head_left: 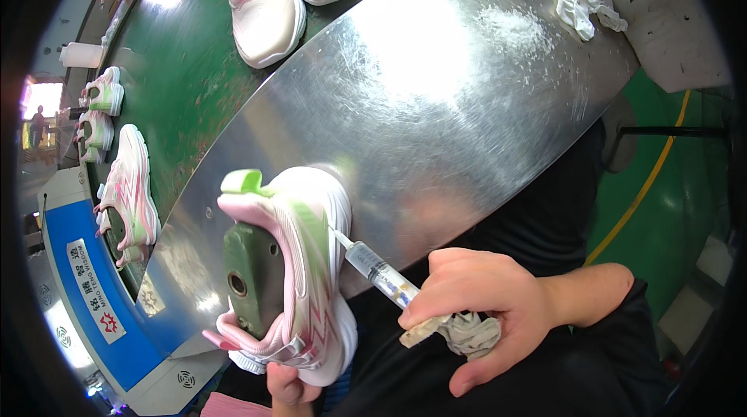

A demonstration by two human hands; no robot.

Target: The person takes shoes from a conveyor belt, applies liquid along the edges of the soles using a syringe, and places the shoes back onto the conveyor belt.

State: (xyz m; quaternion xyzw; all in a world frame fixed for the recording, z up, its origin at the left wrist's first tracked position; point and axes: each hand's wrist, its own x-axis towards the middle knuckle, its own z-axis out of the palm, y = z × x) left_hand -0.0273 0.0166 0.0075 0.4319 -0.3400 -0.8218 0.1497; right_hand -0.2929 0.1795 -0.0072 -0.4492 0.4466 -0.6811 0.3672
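Your right hand is closed around a clear plastic syringe and also clutches a crumpled grey-white rag under the fingers. The needle tip touches the side of the white, pink and green sneaker, right where upper meets sole.

Your left hand is mostly hidden under the shoe; only a thumb or finger shows at the heel end, so you seem to be propping it, but how far it closes I cannot tell. The shoe sits on a dark green last, tilted on its side at the near edge of the curved shiny steel surface.

Judging by this, the syringe work on this shoe is under way, not finished: tip on the seam, rag not yet wiping.

Beyond the far edge, a green conveyor belt carries other matching sneakers, more along its left side. A crumpled white cloth lies at the far right corner of the steel surface.
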